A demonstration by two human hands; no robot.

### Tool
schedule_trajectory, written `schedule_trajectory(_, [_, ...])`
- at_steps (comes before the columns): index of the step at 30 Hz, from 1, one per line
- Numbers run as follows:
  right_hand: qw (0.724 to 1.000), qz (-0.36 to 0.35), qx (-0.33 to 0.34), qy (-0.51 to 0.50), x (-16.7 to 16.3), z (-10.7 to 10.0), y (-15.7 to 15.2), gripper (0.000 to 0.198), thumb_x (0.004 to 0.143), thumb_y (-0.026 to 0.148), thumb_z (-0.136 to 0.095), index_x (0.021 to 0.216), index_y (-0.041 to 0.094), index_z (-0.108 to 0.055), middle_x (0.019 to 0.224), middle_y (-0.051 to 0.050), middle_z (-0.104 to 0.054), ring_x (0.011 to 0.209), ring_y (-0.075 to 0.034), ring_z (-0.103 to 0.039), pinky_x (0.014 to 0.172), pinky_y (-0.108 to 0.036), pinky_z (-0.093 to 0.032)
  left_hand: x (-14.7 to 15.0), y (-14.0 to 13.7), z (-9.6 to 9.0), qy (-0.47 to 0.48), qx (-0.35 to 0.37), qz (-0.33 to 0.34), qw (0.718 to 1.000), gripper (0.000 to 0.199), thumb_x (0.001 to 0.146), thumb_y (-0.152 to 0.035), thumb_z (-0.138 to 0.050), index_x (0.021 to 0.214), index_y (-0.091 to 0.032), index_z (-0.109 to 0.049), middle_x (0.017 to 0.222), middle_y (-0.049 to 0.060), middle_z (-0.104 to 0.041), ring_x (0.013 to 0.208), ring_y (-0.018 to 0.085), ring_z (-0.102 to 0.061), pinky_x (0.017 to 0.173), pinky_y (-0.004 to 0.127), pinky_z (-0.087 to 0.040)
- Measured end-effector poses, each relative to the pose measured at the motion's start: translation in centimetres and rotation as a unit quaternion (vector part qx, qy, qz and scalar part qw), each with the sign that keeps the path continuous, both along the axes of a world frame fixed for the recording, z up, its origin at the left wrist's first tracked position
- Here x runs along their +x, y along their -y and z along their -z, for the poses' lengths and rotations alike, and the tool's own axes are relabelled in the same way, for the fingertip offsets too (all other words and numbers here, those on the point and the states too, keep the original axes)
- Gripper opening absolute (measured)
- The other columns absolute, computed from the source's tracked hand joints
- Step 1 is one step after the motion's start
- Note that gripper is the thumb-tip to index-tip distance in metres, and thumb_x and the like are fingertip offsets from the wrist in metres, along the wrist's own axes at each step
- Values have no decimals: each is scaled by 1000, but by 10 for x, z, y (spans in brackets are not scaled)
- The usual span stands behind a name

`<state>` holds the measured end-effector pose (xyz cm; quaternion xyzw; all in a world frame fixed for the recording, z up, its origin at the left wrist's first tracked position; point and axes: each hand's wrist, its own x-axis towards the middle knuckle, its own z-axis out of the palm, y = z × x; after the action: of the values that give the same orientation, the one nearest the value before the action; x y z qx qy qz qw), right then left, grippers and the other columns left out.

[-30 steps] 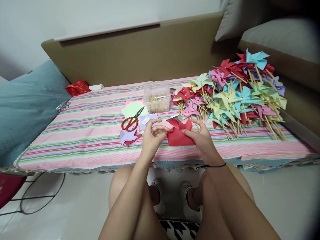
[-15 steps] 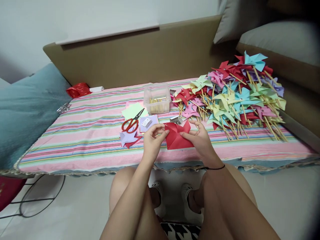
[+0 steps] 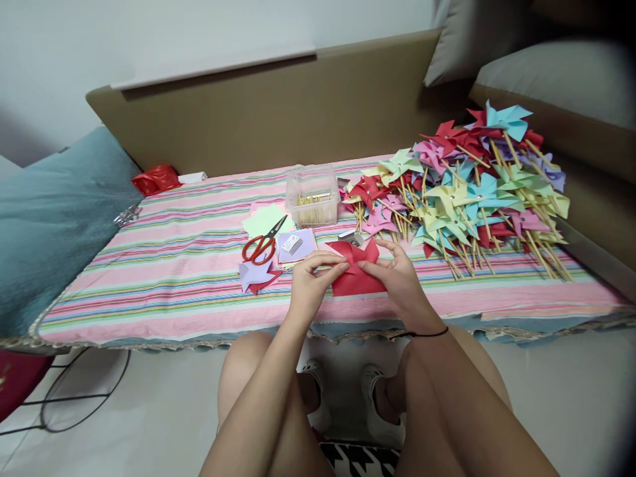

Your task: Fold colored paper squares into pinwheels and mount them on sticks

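Observation:
A red paper pinwheel (image 3: 358, 281), partly folded, is held between both hands just above the striped cloth. My left hand (image 3: 314, 278) pinches its left side, thumb pressed near the middle of the paper. On the other side, my right hand (image 3: 395, 275) grips the right part, its thumb also close to the centre. Two upper points of the paper stand up, while the lower part looks flat. Behind the paper lies a small open box (image 3: 350, 238). To the left are red-handled scissors (image 3: 263, 242) and a stack of coloured paper squares (image 3: 307, 240) with a small white box (image 3: 292, 245) on top.
A clear plastic box (image 3: 313, 177) of thin golden sticks stands behind the paper. Finished pinwheels on sticks (image 3: 477, 199) are heaped at the right. Cut purple paper (image 3: 254, 274) lies left, and a red plastic bag (image 3: 156, 179) sits farther back beside a blue cushion (image 3: 64, 225).
My left thumb and fingers have moved right, toward the centre of the red paper, with its left part folded inward. My right hand has stayed nearly still.

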<state>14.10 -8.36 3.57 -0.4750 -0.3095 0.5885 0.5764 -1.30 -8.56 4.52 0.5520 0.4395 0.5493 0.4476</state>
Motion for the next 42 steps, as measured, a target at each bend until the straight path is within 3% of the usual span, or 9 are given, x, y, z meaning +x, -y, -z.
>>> schedule_trajectory(7, [1000, -12, 3, -5, -2, -1, 1, 77, 45, 30, -86, 109, 23, -45, 64, 1, -73, 60, -22, -70, 67, -38, -56, 8, 2, 4, 157, -139, -25, 977, 43, 54, -24, -84, 78, -17, -50, 76, -4, -61, 66, 8, -61, 69, 23, -48])
schedule_trajectory(14, [999, -31, 12, 6, -2, 0, 3, 72, 49, 29, -85, 109, 25, -45, 66, 1, -73, 59, -22, -69, 64, -36, -56, 11, 4, 1, 185, -194, -29, 963, 64, 48, -22, -87, 93, -19, -43, 70, -5, -64, 63, 11, -64, 68, 26, -50])
schedule_trajectory(29, [997, -39, 43, 55, -1, 2, 3, 67, 54, 29, -83, 109, 27, -45, 62, 4, -69, 59, -23, -69, 61, -37, -55, 10, 4, 0, 167, -195, -8, 966, 66, 46, -25, -87, 93, -21, -41, 66, -4, -70, 56, 14, -64, 62, 26, -49])
schedule_trajectory(42, [995, -54, 48, 74, -1, 5, 5, 64, 57, 28, -81, 110, 27, -45, 60, 4, -69, 60, -23, -69, 63, -38, -56, 9, 5, 0, 139, -209, -4, 968, 59, 50, -24, -86, 88, -21, -41, 55, -7, -64, 47, 14, -61, 52, 25, -47])
